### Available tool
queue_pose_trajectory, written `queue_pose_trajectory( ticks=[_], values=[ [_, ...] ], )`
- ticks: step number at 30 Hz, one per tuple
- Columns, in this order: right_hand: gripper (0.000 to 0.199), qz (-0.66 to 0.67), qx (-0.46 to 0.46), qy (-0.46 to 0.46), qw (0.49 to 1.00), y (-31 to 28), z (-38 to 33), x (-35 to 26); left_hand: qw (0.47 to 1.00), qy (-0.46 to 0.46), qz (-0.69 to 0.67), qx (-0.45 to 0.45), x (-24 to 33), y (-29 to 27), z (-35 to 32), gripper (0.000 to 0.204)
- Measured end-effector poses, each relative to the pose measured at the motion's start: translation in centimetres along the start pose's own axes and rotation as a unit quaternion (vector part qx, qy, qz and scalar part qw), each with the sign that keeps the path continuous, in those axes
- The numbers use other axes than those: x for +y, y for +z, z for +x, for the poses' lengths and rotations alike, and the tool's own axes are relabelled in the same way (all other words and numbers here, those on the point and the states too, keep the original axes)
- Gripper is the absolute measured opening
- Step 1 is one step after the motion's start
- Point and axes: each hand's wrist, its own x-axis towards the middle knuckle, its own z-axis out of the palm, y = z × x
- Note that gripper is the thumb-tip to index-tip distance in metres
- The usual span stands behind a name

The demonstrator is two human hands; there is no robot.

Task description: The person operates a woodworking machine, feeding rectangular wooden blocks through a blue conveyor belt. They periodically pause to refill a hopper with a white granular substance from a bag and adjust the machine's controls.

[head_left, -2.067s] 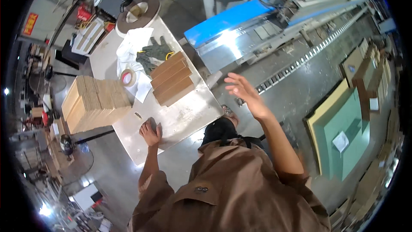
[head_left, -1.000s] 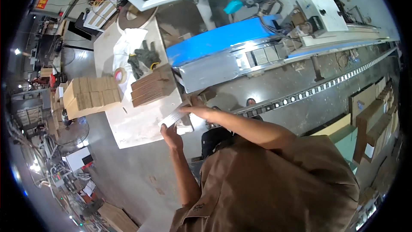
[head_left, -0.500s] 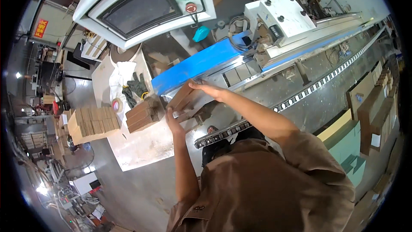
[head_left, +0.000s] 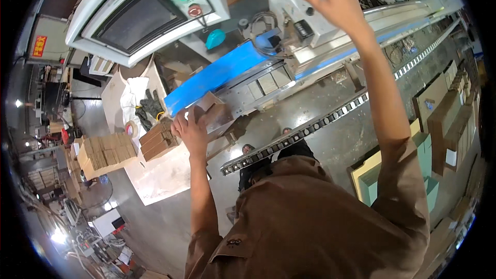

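Note:
My left hand (head_left: 191, 130) is at the near end of the machine's bed, its bent fingers and thumb on the left end of a brown board block (head_left: 216, 112). The fingers partly hide that end, and the block is slightly blurred. A long blue cover (head_left: 219, 78) runs just behind it. Beside my left wrist, a stack of brown board pieces (head_left: 157, 142) lies on the pale worktable (head_left: 155, 183). My right hand (head_left: 338, 5) is raised at the upper right with fingers apart and nothing in it, over the white machine housing (head_left: 284, 8) with dark knobs.
A control panel with a dark screen (head_left: 139, 18), a lit green button and a red knob stands at the upper left. Tan board pieces (head_left: 108, 152), a dark glove (head_left: 151, 104) and a tape roll (head_left: 132, 128) lie leftward. A cable chain (head_left: 310, 126) crosses in front of me.
My right hand has left the brown block and moved up and right to the white housing. My left hand stays at the block. The whole view has shifted somewhat.

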Motion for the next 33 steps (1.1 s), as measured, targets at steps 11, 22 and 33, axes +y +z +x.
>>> queue_pose_trajectory(
  ticks=[11, 22, 33],
  values=[
    [0.065, 0.007, -0.126, 0.148, 0.981, 3.1, -2.6, 4.7, 0.991, 0.088, -0.094, -0.035, 15.7, 15.5, 2.8, 0.049],
    [0.057, 0.032, -0.126, 0.162, 0.978, 3.4, -2.8, 5.0, 0.981, 0.173, -0.085, -0.027, 16.8, 20.3, 4.3, 0.040],
    [0.056, -0.003, -0.143, 0.154, 0.978, 3.5, -1.8, 4.2, 0.971, 0.215, -0.083, -0.065, 16.5, 18.5, 5.9, 0.055]
  ],
)
